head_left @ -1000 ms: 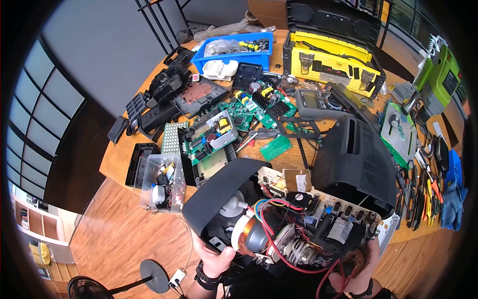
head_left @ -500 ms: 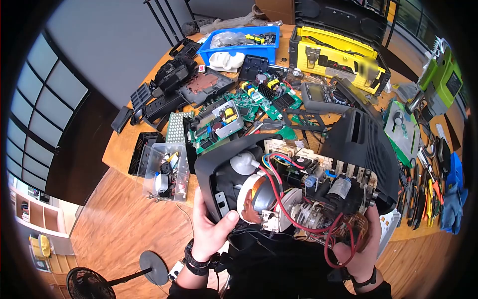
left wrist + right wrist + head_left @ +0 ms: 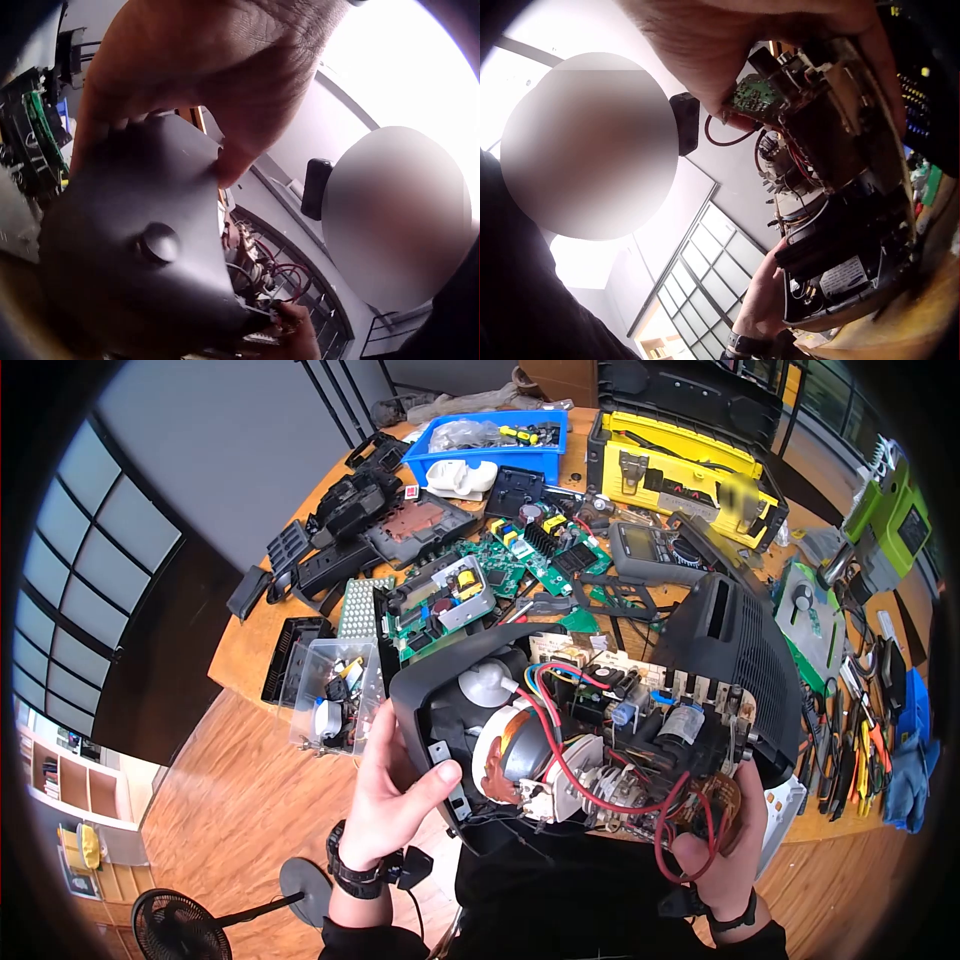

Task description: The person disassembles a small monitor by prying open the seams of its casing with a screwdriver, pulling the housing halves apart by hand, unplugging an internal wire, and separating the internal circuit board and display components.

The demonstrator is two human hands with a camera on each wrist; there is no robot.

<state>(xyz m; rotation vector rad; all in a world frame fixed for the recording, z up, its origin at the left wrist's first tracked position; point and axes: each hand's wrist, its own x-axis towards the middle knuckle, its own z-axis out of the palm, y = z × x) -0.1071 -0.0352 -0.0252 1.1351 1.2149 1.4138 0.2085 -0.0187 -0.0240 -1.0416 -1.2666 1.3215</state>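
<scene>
An opened CRT television is held between my two hands, its black front housing at the left. Inside it show the picture tube with a copper coil, looping red wires and a main circuit board. My left hand grips the housing's side, thumb over the near edge; the left wrist view shows fingers and thumb around the black plastic. My right hand grips the other end, its thumb beside the small green neck board.
Behind the television stands its black rear cover. Circuit boards, a multimeter and a clear parts box crowd the table. A blue bin and yellow toolbox sit at the back; hand tools lie right.
The television has been tilted and shifted slightly, its front housing swinging up and right. My left hand has come further into view, its thumb now spread out more. My right hand keeps its grip.
</scene>
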